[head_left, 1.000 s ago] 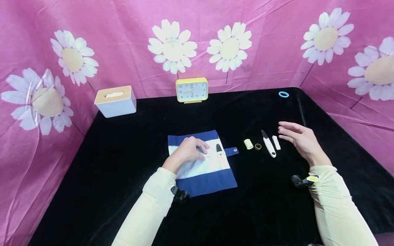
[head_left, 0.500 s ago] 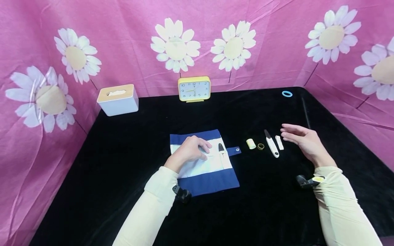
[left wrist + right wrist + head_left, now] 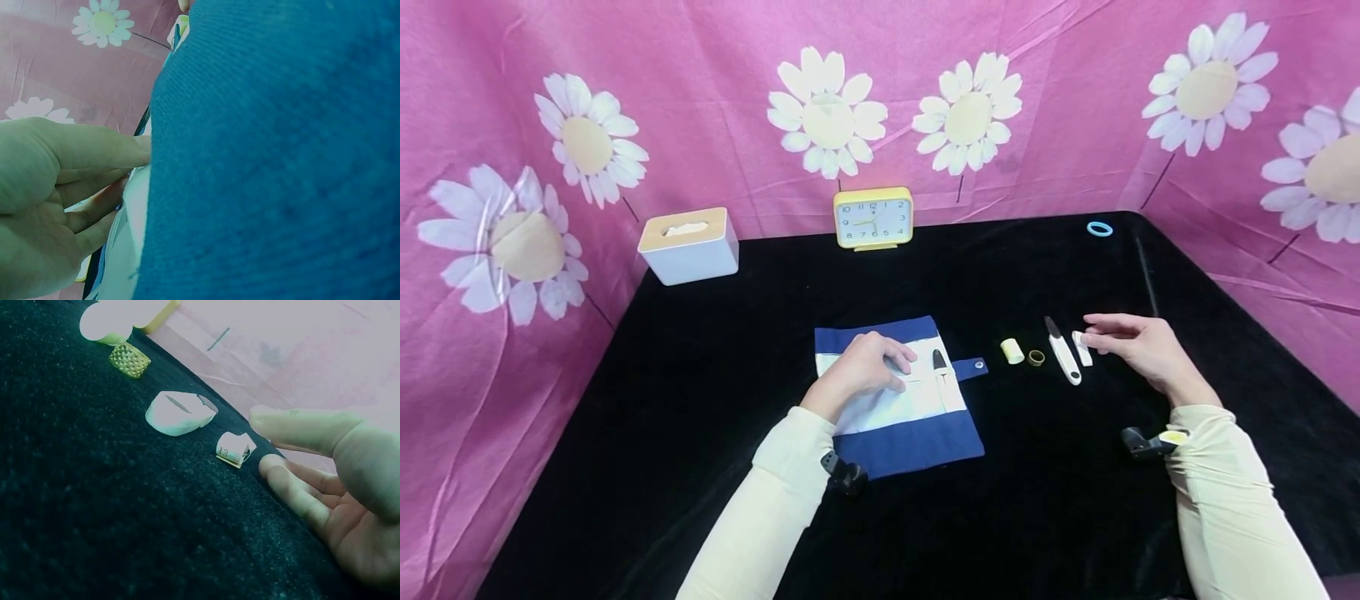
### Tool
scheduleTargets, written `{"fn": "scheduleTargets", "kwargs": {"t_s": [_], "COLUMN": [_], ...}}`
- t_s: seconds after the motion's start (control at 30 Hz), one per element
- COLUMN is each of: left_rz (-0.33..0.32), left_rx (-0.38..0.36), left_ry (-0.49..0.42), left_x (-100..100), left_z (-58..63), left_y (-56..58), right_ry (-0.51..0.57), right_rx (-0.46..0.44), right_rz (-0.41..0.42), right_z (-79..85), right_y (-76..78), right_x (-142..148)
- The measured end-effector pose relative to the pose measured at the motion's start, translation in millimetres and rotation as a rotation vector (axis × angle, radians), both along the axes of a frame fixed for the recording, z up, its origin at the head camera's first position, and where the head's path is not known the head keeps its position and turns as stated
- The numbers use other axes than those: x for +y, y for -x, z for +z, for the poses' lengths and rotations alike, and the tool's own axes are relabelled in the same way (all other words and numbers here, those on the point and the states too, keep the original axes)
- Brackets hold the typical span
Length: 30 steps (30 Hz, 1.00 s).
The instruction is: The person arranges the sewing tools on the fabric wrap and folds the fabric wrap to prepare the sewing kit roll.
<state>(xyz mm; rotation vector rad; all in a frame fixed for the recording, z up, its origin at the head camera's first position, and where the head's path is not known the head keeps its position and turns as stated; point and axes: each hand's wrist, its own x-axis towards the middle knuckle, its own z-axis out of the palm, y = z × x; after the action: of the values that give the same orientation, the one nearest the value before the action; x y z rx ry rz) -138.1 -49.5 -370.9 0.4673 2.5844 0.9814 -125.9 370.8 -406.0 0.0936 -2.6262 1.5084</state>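
A navy and white fabric sewing pouch (image 3: 917, 433) lies unfolded on the black cloth. My left hand (image 3: 861, 371) rests on its white middle panel, fingers relaxed. A dark-tipped tool (image 3: 939, 362) sits in a slot of that panel. My right hand (image 3: 1142, 346) hovers just right of a small white folded tape measure (image 3: 232, 449) with printed numbers. Thumb and fingers stand apart, with a gap to the tape in the right wrist view. To its left lie white-handled thread snips (image 3: 1063, 354), a brass ring thimble (image 3: 1036, 358) and a pale yellow thread spool (image 3: 1012, 351).
The pouch's snap strap (image 3: 972, 368) points right toward the spool. A tissue box (image 3: 691, 247) and a yellow clock (image 3: 873, 219) stand along the back edge. A blue ring (image 3: 1100, 229) lies at the far right, before a pink daisy curtain (image 3: 700, 92).
My right hand has lowered slightly, and its fingertips have come nearer the tape measure. My left hand stays on the pouch. The head view has shifted a little.
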Motion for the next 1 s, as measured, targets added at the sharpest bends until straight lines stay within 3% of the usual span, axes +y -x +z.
{"fn": "scheduleTargets", "kwargs": {"t_s": [0.27,0.63,1.0], "left_rz": [0.015,0.021,0.016], "left_rx": [-0.007,-0.015,-0.004], "left_ry": [-0.004,-0.010,-0.010], "left_x": [0.4,0.9,1.2], "left_z": [-1.1,-0.9,-2.2], "left_y": [-0.3,-0.5,-0.1], "right_ry": [-0.060,-0.165,-0.158], "right_rx": [-0.032,0.000,-0.029], "right_rz": [-0.002,0.048,0.056], "right_z": [-1.9,0.4,3.2], "right_y": [1.9,-0.6,-1.9], "right_x": [1.5,-1.6,-6.1]}}
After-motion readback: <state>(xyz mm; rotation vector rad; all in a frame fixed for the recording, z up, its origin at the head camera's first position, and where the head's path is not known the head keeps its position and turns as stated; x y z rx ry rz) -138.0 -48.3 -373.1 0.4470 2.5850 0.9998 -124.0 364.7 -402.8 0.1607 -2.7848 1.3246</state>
